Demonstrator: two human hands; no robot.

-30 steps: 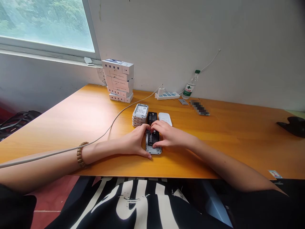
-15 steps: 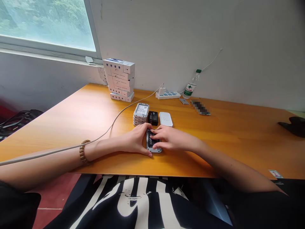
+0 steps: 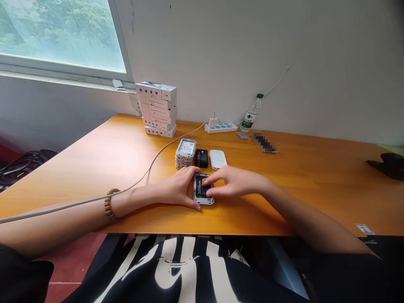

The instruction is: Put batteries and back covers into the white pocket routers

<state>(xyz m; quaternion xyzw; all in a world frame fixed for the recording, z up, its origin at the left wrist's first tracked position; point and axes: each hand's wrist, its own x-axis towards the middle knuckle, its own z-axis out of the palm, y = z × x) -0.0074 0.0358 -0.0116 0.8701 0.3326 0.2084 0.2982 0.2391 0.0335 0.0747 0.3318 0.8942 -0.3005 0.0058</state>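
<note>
An open-backed white pocket device [image 3: 203,201] lies flat on the table, with a black 3000 mAh battery [image 3: 200,186] seated in it. My left hand [image 3: 181,189] grips the device's left edge, thumb at its lower corner. My right hand [image 3: 235,183] reaches in from the right, its fingertips resting on the battery and partly hiding it. Just beyond lie a stack of similar devices [image 3: 185,149], a loose black battery [image 3: 201,158] and a white back cover [image 3: 217,159].
The orange wooden table [image 3: 94,181] holds a tall stack of white boxes [image 3: 157,109], a power strip [image 3: 221,128] with a plugged-in charger, a water bottle [image 3: 251,113] and a blurred object [image 3: 263,142]. A white cable [image 3: 154,172] crosses above my left forearm.
My right hand has drawn back to the right, uncovering more of the battery and its 3000 mAh label. My left hand stays on the device's left edge.
</note>
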